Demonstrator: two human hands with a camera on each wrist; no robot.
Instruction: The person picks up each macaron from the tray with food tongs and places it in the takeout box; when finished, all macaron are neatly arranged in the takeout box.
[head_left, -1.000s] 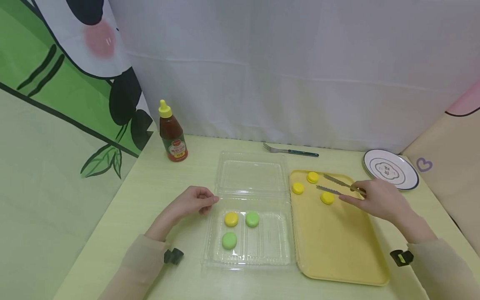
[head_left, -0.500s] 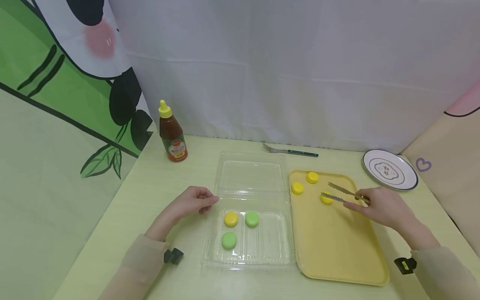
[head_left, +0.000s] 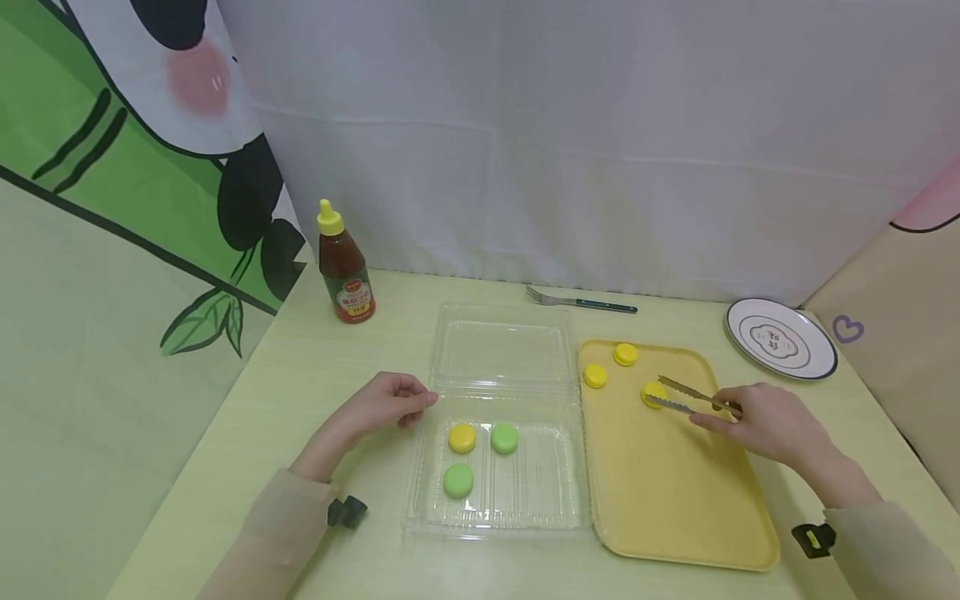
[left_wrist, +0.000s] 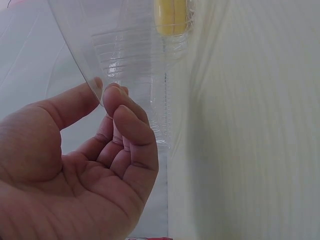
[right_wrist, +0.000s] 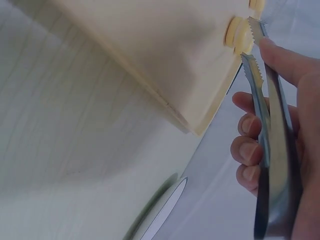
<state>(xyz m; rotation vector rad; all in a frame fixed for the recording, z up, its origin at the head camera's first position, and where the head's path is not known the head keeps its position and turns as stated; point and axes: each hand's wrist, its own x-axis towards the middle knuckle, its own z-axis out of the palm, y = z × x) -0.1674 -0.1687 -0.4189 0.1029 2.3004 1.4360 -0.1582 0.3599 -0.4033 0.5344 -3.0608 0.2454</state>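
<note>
A: What is the grip of the right hand (head_left: 772, 421) doing?
B: It is holding the metal tongs (right_wrist: 280, 160) above the right edge of the tray (head_left: 675, 492). Their 2 arms are standing apart.
A: Where are the tips pointing?
B: At 1 yellow macaron (head_left: 652, 388), which is sitting on the far half of the tray. Whether they are touching it, I am not able to tell. 2 other yellow macarons (head_left: 626, 354) are lying nearer the tray's far left corner.
A: And the left hand (head_left: 386, 404)?
B: Its grip is pinching the edge of the clear container (head_left: 536, 487), which is lying left of the tray and holding 3 macarons (head_left: 505, 438).
A: Which step are we seeing?
B: I am judging it as lining up the tongs. The next move is calling for a gentle squeeze around that macaron.
</note>
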